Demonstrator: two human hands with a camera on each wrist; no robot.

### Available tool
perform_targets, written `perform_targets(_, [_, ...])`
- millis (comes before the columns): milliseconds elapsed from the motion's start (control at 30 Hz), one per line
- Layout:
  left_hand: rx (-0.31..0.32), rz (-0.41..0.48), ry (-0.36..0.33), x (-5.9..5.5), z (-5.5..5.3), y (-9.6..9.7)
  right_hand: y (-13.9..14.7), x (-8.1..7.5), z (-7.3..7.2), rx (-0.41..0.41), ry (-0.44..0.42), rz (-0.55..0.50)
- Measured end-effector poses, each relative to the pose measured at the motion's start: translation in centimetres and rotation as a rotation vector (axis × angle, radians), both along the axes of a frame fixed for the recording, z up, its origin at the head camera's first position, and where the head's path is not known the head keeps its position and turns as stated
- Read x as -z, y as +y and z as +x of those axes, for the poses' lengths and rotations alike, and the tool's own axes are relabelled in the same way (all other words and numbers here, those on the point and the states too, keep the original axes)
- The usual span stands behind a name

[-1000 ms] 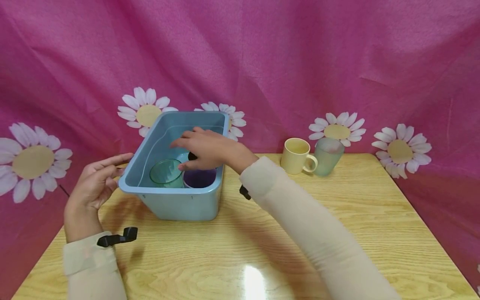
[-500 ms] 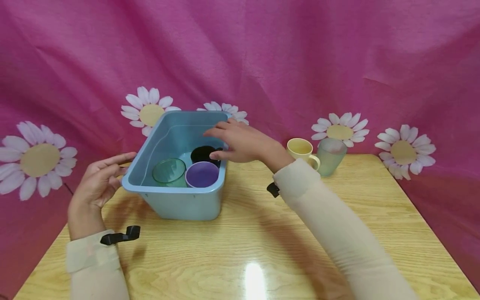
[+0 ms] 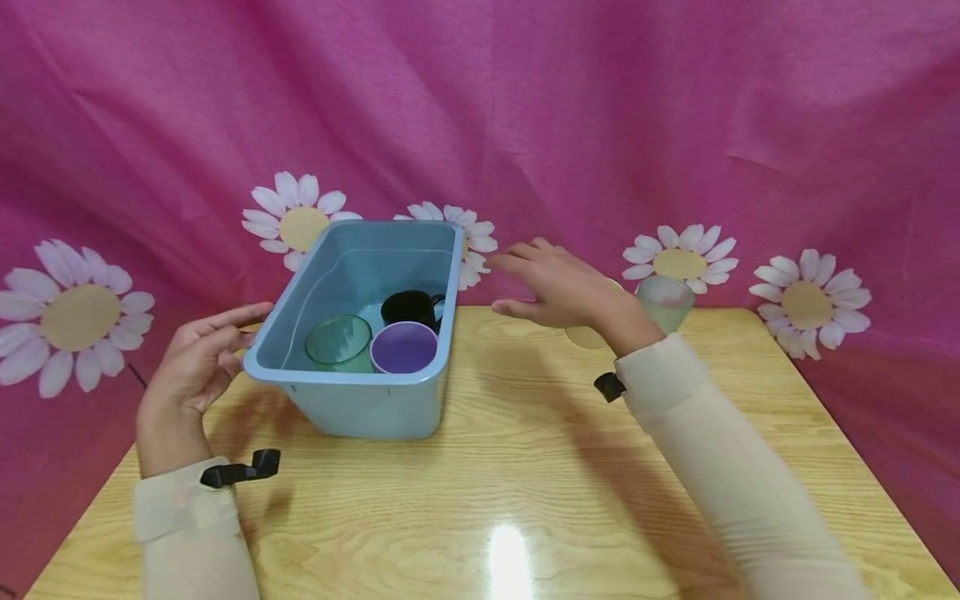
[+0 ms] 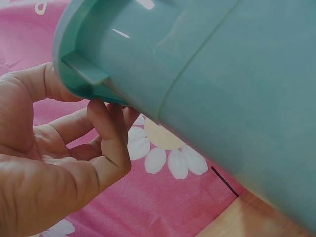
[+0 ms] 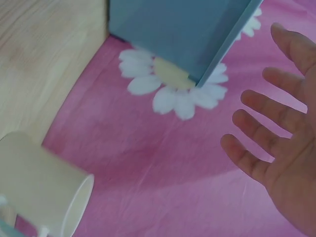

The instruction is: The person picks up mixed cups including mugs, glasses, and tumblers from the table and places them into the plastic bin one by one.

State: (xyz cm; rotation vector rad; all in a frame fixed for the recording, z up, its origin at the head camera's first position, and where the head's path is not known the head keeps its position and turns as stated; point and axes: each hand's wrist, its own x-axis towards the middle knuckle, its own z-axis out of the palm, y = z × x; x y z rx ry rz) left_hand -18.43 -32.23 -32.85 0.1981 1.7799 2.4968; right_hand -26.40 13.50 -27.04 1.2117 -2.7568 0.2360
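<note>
Hovering over the tabletop (image 3: 465, 475), R hand (image 3: 562, 287) is empty, fingers spread, betw. the blue bin (image 3: 367, 408) & the yellow mug (image 5: 42, 182). Mug's upright, axis vert., partly hidden behind R hand/wrist in the head view; it's on the wrist side, w/ fingertips pointing the other way, twd the bin. Frosted cup (image 3: 667, 302) just R of it. R hand's def. nearer; L hand (image 3: 187, 362) is well apart, gripping the bin's L rim.

The bin (image 3: 367, 410) is blue, the cup (image 3: 404, 348) purple, the cloth (image 3: 555, 125) pink with white-petalled daisies (image 3: 70, 319).
</note>
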Motion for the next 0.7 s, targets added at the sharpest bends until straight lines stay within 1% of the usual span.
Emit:
perform_targets(133, [-0.008,-0.001,-0.007,0.0,0.0,0.0,1.8,0.7,0.1,0.039,-0.019,-0.003])
perform_targets(300, [-0.012,0.006,-0.027,0.1,0.0,0.0,3.8,1.7,0.2,0.064,-0.034,-0.019])
perform_targets(533, [-0.004,0.006,-0.009,0.2,0.0,0.0,7.2,2.8,0.1,0.096,-0.024,-0.072])
perform_targets(700, [-0.004,0.011,-0.008,0.0,-0.1,0.0,9.6,3.3,0.4,0.153,-0.028,-0.045])
